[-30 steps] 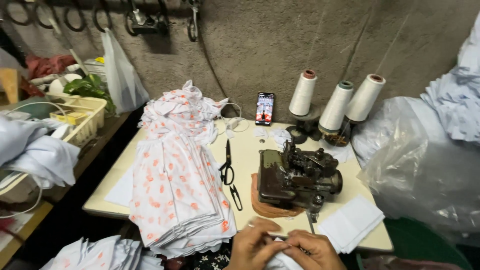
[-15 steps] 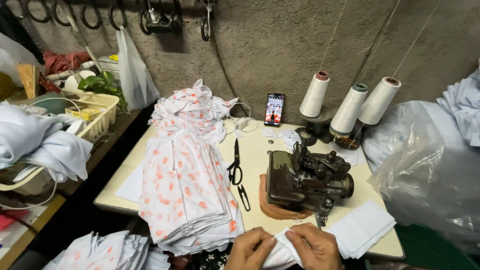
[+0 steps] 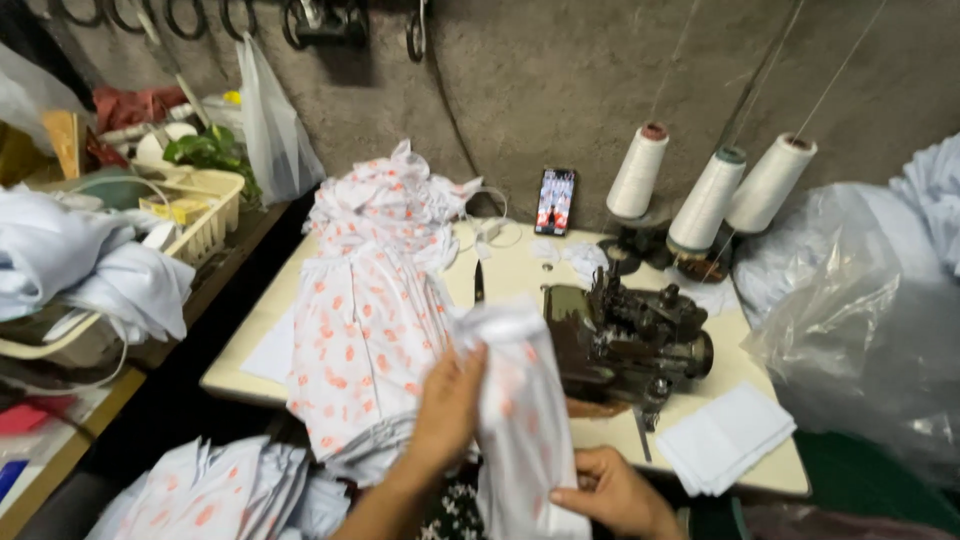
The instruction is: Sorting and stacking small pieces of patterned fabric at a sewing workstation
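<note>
1. The left hand point(image 3: 447, 405) is raised in front of the counter point(image 3: 520, 285), its fingers closed on the upper part of a white cloth piece point(image 3: 520, 400) with faint orange marks.
2. The right hand point(image 3: 612, 493) sits lower, near the bottom edge of the view, fingers pinched on the lower edge of the same cloth piece.
3. The cloth piece hangs upright between the two hands, above the front edge of the counter, partly hiding a pair of scissors point(image 3: 479, 282) that lies on the counter behind it.
4. Just to the left of the held piece lies a tall stack of white fabric with orange spots point(image 3: 365, 320), draped over the counter's front edge.
5. To the right stands a dark sewing machine point(image 3: 630, 335), with a small stack of plain white pieces point(image 3: 725, 435) beside it near the counter's right corner.
6. Three white thread cones point(image 3: 707, 200) stand at the back, and a phone point(image 3: 556, 200) leans against the wall next to them.
7. A clear plastic bag point(image 3: 850, 330) bulges at the right, and a cream basket point(image 3: 205, 210) sits on the shelf at the left.
</note>
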